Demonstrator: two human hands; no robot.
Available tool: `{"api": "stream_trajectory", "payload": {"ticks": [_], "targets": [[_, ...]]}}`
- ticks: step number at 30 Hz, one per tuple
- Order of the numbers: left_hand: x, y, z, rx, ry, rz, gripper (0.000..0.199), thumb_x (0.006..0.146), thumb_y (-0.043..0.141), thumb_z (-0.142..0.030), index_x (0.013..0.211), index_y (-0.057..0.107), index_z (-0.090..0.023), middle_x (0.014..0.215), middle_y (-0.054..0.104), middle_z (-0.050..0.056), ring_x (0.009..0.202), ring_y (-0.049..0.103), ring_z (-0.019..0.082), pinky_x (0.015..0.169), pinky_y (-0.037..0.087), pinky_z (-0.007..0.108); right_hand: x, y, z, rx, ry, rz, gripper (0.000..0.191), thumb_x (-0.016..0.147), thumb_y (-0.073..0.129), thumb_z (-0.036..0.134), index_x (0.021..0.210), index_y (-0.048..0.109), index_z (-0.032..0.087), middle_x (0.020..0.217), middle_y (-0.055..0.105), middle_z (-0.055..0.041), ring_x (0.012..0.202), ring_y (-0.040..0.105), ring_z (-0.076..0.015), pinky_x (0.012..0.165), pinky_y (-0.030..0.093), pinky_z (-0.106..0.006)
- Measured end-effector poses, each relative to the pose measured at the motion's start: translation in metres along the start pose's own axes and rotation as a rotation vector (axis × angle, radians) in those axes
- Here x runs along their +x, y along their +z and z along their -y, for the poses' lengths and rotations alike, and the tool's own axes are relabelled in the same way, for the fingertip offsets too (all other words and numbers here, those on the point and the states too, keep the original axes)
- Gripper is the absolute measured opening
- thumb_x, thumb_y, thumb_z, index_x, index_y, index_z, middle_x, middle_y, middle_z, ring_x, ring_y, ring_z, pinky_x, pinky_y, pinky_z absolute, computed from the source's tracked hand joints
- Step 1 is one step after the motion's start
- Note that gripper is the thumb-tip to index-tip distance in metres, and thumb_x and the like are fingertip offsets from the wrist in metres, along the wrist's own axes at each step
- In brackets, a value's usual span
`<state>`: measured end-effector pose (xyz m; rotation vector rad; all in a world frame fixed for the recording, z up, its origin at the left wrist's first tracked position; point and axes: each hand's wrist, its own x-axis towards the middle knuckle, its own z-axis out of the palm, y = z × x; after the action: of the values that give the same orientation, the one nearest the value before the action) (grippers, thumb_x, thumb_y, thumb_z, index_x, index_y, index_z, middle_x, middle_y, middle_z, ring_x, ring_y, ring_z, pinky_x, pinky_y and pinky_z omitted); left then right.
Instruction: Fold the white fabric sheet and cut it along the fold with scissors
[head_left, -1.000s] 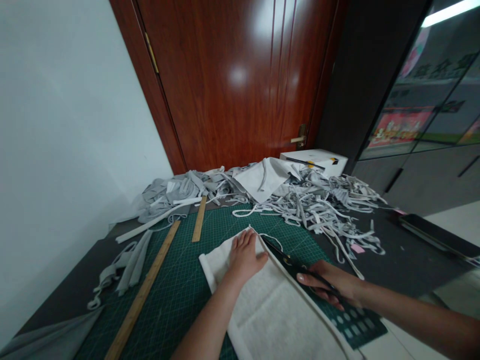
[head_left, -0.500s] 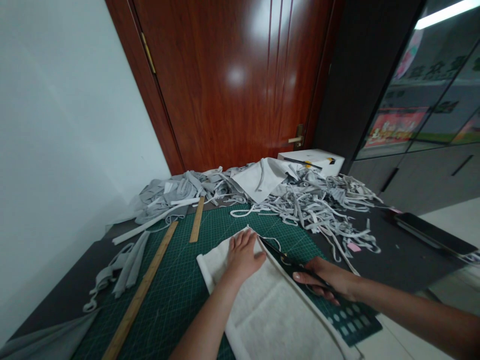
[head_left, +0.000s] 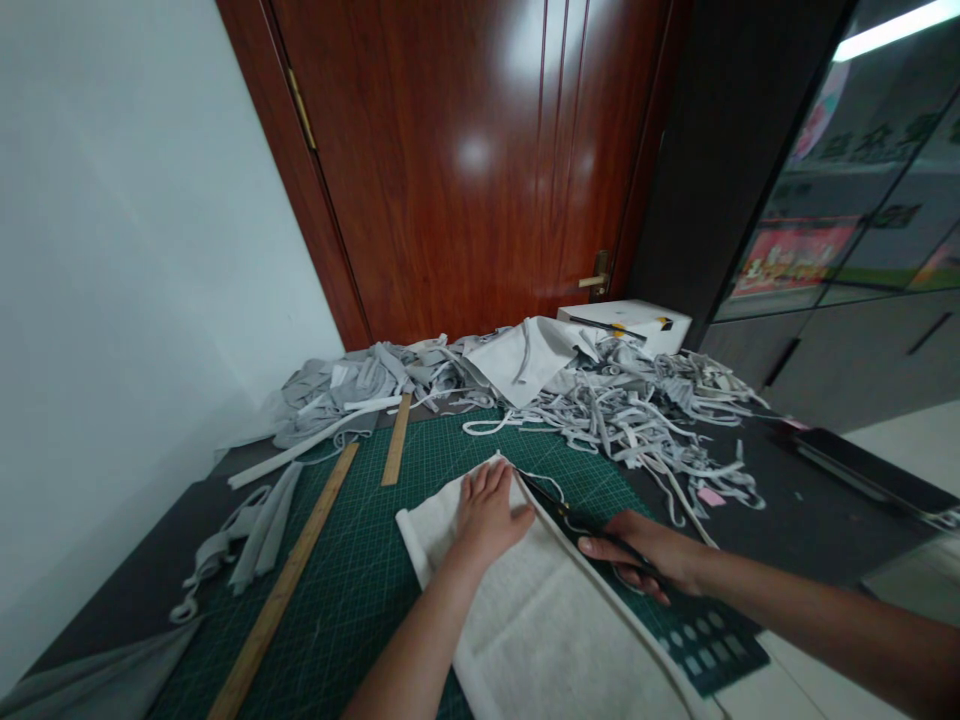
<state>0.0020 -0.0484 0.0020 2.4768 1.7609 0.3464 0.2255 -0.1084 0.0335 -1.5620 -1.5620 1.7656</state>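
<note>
A pale cream fabric piece (head_left: 559,620) with rolled edges lies on the green cutting mat (head_left: 352,560). My left hand (head_left: 491,512) rests flat on its far end, fingers stretched out and pressing the cloth. My right hand (head_left: 637,555) is wrapped round the handles of black scissors (head_left: 581,522). Their blades run along the fabric's right edge and point at its far corner, close to my left fingertips. A thin white strip (head_left: 544,480) curls on the mat beside the blade tips. Part of the scissors' handles is hidden by my fingers.
Long and short wooden rulers (head_left: 292,570) (head_left: 396,440) lie at left. Grey fabric scraps (head_left: 637,410) are heaped along the back, before a white box (head_left: 637,322) and a wooden door (head_left: 465,170). A dark flat device (head_left: 874,470) sits at the right edge.
My right hand has shifted slightly left and forward with the scissors, along the fabric's edge. My left hand stays on the cloth; the whole view has moved a little.
</note>
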Motion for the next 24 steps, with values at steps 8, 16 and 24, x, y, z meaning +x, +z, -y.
{"api": "stream_trajectory", "payload": {"ticks": [8,16,24], "targets": [[0.0002,0.0007,0.0006,-0.002,0.006,-0.026,0.067,0.082,0.048,-0.046,0.141,0.037,-0.016,0.150,0.033,0.005,0.139,0.024,0.025,0.115,0.015,0.043,0.0033,-0.0018,0.0014,0.013,0.002,0.017,0.059,0.066,0.063,0.070,0.047,0.040,0.019,0.036,0.039,0.0077,0.027,0.031,-0.0033,0.024,0.027,-0.016],[-0.0006,0.0027,0.0012,0.003,0.018,-0.048,0.067,0.082,0.050,-0.047,0.140,0.037,-0.015,0.150,0.034,0.007,0.139,0.024,0.026,0.114,0.017,0.043,0.0046,-0.0005,0.0051,0.000,0.025,-0.003,0.056,0.067,0.062,0.068,0.047,0.041,0.019,0.036,0.040,0.0078,0.025,0.031,-0.0032,0.023,0.025,-0.015],[-0.0004,0.0020,0.0013,0.011,0.024,-0.048,0.066,0.083,0.050,-0.046,0.139,0.037,-0.015,0.149,0.035,0.008,0.138,0.024,0.025,0.114,0.016,0.042,0.0051,0.0004,0.0056,-0.034,0.008,0.000,0.057,0.068,0.059,0.068,0.044,0.039,0.020,0.033,0.040,0.0082,0.024,0.031,-0.0032,0.023,0.025,-0.015]]}}
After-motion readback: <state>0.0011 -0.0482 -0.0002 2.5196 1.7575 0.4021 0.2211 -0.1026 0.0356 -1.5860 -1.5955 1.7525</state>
